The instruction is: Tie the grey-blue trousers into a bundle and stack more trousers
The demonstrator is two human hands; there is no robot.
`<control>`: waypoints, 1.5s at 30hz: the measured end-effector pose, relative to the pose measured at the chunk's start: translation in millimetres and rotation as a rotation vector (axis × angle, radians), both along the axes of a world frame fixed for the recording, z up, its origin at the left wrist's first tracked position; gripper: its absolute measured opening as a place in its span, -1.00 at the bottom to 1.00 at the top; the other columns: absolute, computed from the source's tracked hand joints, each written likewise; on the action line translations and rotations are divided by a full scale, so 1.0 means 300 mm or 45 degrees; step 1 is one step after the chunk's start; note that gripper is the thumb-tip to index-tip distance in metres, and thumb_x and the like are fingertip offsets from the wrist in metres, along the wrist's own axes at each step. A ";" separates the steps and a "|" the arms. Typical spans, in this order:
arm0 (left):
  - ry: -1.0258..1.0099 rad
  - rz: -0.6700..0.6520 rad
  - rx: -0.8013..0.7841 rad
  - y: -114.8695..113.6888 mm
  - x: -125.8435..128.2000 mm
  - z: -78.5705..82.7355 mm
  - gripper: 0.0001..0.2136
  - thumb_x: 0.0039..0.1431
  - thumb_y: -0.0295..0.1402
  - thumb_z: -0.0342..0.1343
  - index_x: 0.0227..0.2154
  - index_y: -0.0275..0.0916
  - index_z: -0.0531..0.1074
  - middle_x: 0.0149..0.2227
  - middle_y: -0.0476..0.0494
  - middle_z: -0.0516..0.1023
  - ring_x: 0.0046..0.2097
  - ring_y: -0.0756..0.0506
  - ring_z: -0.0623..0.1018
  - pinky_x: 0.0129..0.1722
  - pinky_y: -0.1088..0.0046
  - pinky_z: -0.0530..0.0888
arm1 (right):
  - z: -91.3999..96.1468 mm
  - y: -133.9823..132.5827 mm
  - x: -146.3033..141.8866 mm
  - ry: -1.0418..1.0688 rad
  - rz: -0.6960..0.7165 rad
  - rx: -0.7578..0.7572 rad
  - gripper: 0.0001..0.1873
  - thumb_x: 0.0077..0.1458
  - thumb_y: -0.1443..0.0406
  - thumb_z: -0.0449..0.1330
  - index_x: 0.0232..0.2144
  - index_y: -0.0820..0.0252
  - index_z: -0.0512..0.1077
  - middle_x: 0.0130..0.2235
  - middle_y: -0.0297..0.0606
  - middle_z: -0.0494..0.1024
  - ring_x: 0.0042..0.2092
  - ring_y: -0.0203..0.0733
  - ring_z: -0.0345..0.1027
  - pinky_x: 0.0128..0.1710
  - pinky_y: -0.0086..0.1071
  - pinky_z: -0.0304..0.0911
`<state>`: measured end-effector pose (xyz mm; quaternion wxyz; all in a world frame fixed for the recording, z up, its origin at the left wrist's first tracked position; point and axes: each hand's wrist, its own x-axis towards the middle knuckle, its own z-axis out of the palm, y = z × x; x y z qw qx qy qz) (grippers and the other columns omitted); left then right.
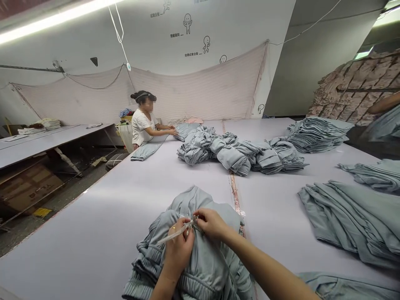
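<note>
A bundle of grey-blue garments [200, 262] with gathered elastic edges lies on the table right in front of me. A whitish tie strip [171, 238] runs around its middle and bunches up at the top. My left hand [179, 243] pinches this strip, whose loose end sticks out to the left. Close beside it, my right hand [210, 223] has thumb and forefinger closed on the strip at the same bunched spot. The fingertips of both hands nearly touch. Whether the strip is knotted there is hidden by my fingers.
Tied garment bundles [231, 152] lie across the table [118, 221]. Garment stacks stand at the right, one tall [318, 133] and one fanned out [353, 221]. A co-worker [145, 121] handles garments at the far left edge. Another person's arm [386, 103] shows at the far right.
</note>
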<state>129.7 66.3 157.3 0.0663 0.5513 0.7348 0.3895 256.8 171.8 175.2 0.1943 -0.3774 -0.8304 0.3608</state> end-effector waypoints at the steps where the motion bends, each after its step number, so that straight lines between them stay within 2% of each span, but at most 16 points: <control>1: 0.052 -0.006 0.017 0.000 0.001 -0.006 -0.87 0.13 -0.35 -0.02 -0.28 -0.16 0.38 -0.36 -0.09 0.52 -0.24 -0.17 0.51 -0.22 0.28 0.42 | -0.005 0.011 -0.017 0.023 -0.026 0.004 -0.72 0.02 0.44 0.08 -0.24 0.18 0.51 -0.28 -0.26 0.58 -0.24 -0.22 0.42 -0.22 -0.40 0.24; 3: 0.196 -0.065 0.057 -0.004 0.008 -0.014 -0.92 0.15 -0.37 -0.02 -0.41 -0.15 0.36 -0.41 -0.07 0.50 -0.28 -0.15 0.49 -0.24 0.31 0.41 | -0.004 0.027 -0.043 0.064 -0.064 0.119 -0.72 0.00 0.49 0.06 -0.33 0.19 0.52 -0.28 -0.25 0.56 -0.22 -0.24 0.41 -0.19 -0.41 0.24; 5: 0.357 -0.146 0.085 -0.014 0.019 -0.015 -0.86 0.16 -0.42 -0.04 -0.48 -0.15 0.33 -0.47 -0.04 0.46 -0.32 -0.12 0.48 -0.20 0.28 0.40 | 0.002 0.031 -0.060 0.102 -0.008 0.299 -0.73 0.03 0.49 0.06 -0.32 0.19 0.52 -0.26 -0.23 0.53 -0.21 -0.24 0.38 -0.16 -0.41 0.23; 7: 0.468 -0.184 0.120 -0.024 0.030 -0.016 -0.86 0.14 -0.49 -0.05 -0.48 -0.15 0.32 -0.48 -0.02 0.45 -0.33 -0.12 0.48 -0.13 0.24 0.40 | 0.004 0.023 -0.064 0.138 0.149 0.458 -0.74 0.09 0.46 0.05 -0.27 0.18 0.51 -0.25 -0.22 0.49 -0.21 -0.23 0.36 -0.18 -0.40 0.24; 10: 0.482 -0.090 0.220 -0.028 0.034 -0.030 -0.90 0.13 -0.51 -0.03 -0.39 -0.17 0.31 -0.45 -0.06 0.48 -0.31 -0.14 0.51 -0.19 0.27 0.43 | -0.012 0.005 -0.028 0.174 0.275 0.675 -0.71 0.10 0.50 0.01 -0.22 0.19 0.46 -0.26 -0.20 0.45 -0.21 -0.20 0.33 -0.21 -0.39 0.24; 13: 0.437 0.029 0.287 -0.015 0.031 -0.052 -0.89 0.15 -0.47 0.01 -0.26 -0.20 0.35 -0.36 -0.11 0.54 -0.28 -0.15 0.54 -0.26 0.31 0.45 | -0.041 0.000 0.035 0.184 0.189 0.734 -0.67 0.12 0.53 -0.04 -0.17 0.18 0.41 -0.23 -0.19 0.44 -0.23 -0.22 0.32 -0.25 -0.41 0.23; 15: 0.448 0.044 0.248 -0.002 0.030 -0.059 -0.86 0.14 -0.47 0.03 -0.24 -0.20 0.38 -0.34 -0.11 0.56 -0.26 -0.16 0.55 -0.24 0.28 0.45 | -0.050 -0.001 0.065 0.182 0.138 0.783 -0.68 0.14 0.52 -0.04 -0.17 0.16 0.39 -0.25 -0.21 0.43 -0.27 -0.23 0.31 -0.29 -0.42 0.22; 19: 0.450 0.034 0.057 0.013 0.029 -0.054 -0.85 0.20 -0.46 -0.05 -0.40 -0.16 0.40 -0.45 -0.05 0.52 -0.33 -0.17 0.52 -0.29 0.26 0.41 | -0.026 -0.041 0.062 0.195 -0.082 0.983 -0.79 0.19 0.45 -0.03 -0.29 0.19 0.39 -0.31 -0.20 0.43 -0.28 -0.18 0.27 -0.25 -0.34 0.17; 21: 0.451 0.017 0.064 0.012 0.025 -0.054 -0.82 0.22 -0.44 -0.08 -0.42 -0.16 0.39 -0.46 -0.06 0.50 -0.34 -0.17 0.51 -0.30 0.27 0.40 | -0.009 -0.080 0.043 0.107 -0.157 0.858 -0.81 0.22 0.34 0.00 -0.38 0.19 0.38 -0.36 -0.20 0.44 -0.31 -0.17 0.27 -0.29 -0.34 0.14; 24: 0.433 0.010 0.155 0.006 0.017 -0.059 -0.82 0.20 -0.46 -0.10 -0.40 -0.18 0.41 -0.43 -0.09 0.53 -0.33 -0.16 0.52 -0.29 0.28 0.40 | -0.005 -0.116 0.013 -0.072 -0.138 0.438 -0.77 0.19 0.20 0.09 -0.44 0.18 0.40 -0.39 -0.22 0.49 -0.32 -0.17 0.32 -0.34 -0.36 0.11; 26: 0.361 0.009 0.139 0.003 0.013 -0.056 -0.82 0.20 -0.42 -0.09 -0.40 -0.18 0.42 -0.42 -0.09 0.54 -0.33 -0.16 0.53 -0.29 0.29 0.39 | -0.014 -0.106 0.000 -0.066 -0.095 0.197 -0.84 0.15 0.24 0.12 -0.41 0.17 0.44 -0.33 -0.24 0.54 -0.27 -0.18 0.37 -0.30 -0.38 0.13; 29: 0.178 -0.013 0.033 0.003 0.010 -0.033 -0.80 0.22 -0.29 -0.08 -0.41 -0.17 0.42 -0.44 -0.08 0.53 -0.32 -0.17 0.51 -0.27 0.28 0.36 | -0.023 -0.056 -0.002 0.036 0.000 0.018 -0.85 0.09 0.38 0.11 -0.38 0.15 0.48 -0.30 -0.28 0.57 -0.22 -0.23 0.40 -0.23 -0.42 0.16; 34: -0.212 -0.021 -0.100 0.001 0.000 0.013 -0.75 0.18 -0.16 -0.07 -0.41 -0.17 0.42 -0.45 -0.05 0.50 -0.34 -0.14 0.48 -0.29 0.35 0.31 | -0.001 -0.007 0.014 0.150 0.136 0.140 -0.81 0.07 0.43 0.09 -0.35 0.18 0.50 -0.24 -0.24 0.54 -0.18 -0.23 0.37 -0.16 -0.42 0.19; 39: -0.673 -0.099 -0.136 -0.003 -0.027 0.021 -0.67 0.10 -0.02 0.02 -0.44 -0.22 0.40 -0.55 0.03 0.35 -0.44 -0.04 0.33 -0.42 0.46 0.25 | 0.009 -0.019 0.011 0.081 0.232 -0.099 -0.83 0.07 0.40 0.10 -0.36 0.18 0.50 -0.35 -0.32 0.54 -0.29 -0.28 0.37 -0.31 -0.47 0.18; 42: -0.805 -0.172 -0.129 -0.005 -0.040 0.022 -0.66 0.08 -0.02 0.06 -0.46 -0.24 0.38 -0.53 0.04 0.33 -0.43 -0.01 0.30 -0.42 0.49 0.24 | -0.006 -0.032 -0.005 0.012 0.200 0.172 -0.83 0.10 0.40 0.09 -0.34 0.18 0.49 -0.27 -0.24 0.54 -0.21 -0.22 0.36 -0.23 -0.41 0.18; 45: -0.697 -0.205 -0.191 -0.011 -0.041 0.034 -0.65 0.09 -0.01 0.04 -0.48 -0.23 0.37 -0.56 0.06 0.28 -0.46 0.00 0.27 -0.45 0.50 0.21 | -0.023 -0.042 -0.015 -0.007 0.156 0.356 -0.82 0.11 0.40 0.07 -0.32 0.20 0.48 -0.23 -0.17 0.52 -0.16 -0.17 0.33 -0.18 -0.35 0.18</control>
